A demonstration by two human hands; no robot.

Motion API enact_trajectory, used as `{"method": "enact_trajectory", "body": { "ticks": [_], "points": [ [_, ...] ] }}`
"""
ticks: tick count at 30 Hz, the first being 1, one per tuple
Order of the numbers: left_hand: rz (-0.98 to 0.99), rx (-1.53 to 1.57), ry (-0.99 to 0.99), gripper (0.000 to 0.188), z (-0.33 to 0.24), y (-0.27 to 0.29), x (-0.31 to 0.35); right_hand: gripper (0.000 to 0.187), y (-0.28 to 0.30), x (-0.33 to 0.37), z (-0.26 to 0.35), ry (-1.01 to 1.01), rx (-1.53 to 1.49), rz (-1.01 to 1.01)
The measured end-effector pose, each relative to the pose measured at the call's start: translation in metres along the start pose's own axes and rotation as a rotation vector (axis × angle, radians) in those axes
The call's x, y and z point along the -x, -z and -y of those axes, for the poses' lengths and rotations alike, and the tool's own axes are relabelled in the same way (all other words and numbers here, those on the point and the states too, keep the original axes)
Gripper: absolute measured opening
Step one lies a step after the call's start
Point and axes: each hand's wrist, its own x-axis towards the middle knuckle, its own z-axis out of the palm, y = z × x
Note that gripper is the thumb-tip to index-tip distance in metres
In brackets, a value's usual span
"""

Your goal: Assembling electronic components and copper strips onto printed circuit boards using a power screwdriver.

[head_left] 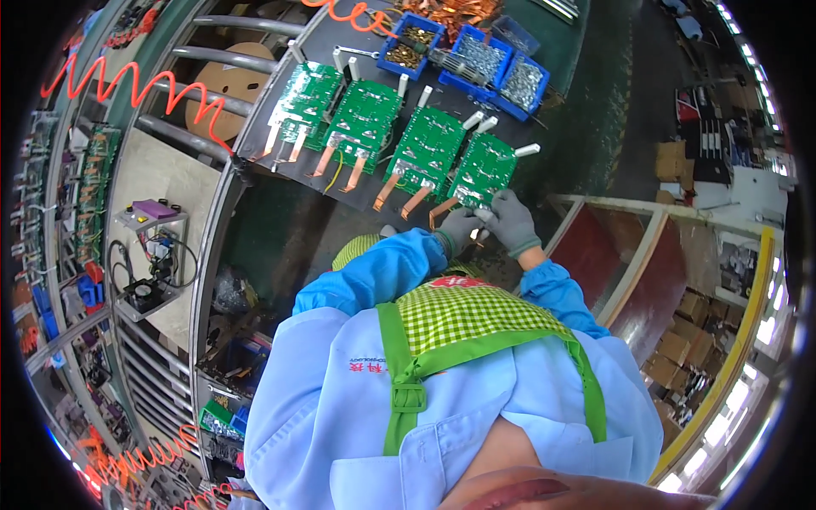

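Four green circuit boards stand in a row on the dark bench; the rightmost board [483,172] is nearest to my hands. Grey gloves cover both hands. At this board's near edge my left hand [460,231] has its fingers curled, beside a bent copper strip [442,210]. My right hand [511,223] meets it from the right, fingers bent and pressed together by the board's corner. Between the hands a small, bright copper-coloured bit [478,237] shows; the fingers hide most of it. To the left are another board [427,146] and its copper strips [415,201].
Blue bins of brass [410,49] and silver hardware [521,85] stand behind the boards, near a pile of copper pieces [450,13]. An orange coiled hose [161,89] hangs at left. A wooden-sided shelf frame [629,255] stands at right.
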Motion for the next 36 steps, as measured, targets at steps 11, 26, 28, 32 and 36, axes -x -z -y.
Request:
{"method": "enact_trajectory", "body": {
  "ticks": [11,26,28,32,36],
  "points": [
    [0.223,-0.677,-0.059,0.036,-0.048,0.019,0.051,0.023,0.045,-0.006,-0.015,0.210,-0.270,-0.089],
    [-0.344,-2.246,-0.450,0.029,-0.552,0.211,-0.021,0.022,0.260,-0.200,0.202,0.505,0.000,0.272],
    [-0.115,-2.268,-0.398,0.032,-0.548,0.215,-0.094,0.022,0.256,-0.205,0.207,0.373,-0.009,0.255],
    [0.005,-2.094,-0.315,0.034,-0.527,0.226,-0.124,0.022,0.248,-0.227,0.207,0.268,-0.004,0.275],
    [0.058,-2.062,-0.419,0.033,-0.522,0.227,-0.147,0.021,0.253,-0.260,0.196,0.205,0.068,0.290]
  ]
}}
